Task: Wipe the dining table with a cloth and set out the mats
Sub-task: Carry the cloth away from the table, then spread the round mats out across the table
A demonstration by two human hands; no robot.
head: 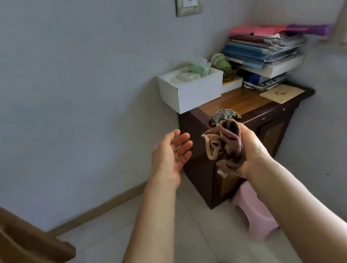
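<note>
The bunched cloth (230,140) is clutched, long axis roughly upright, in the right grip (250,153); the left grip (170,155) is spread open.

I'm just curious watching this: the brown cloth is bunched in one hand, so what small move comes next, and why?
Probably the left hand reaches across to take a loose edge of the brown cloth and shake it flat. The right hand grips it crumpled, while the left hangs open beside it, not touching.
</note>
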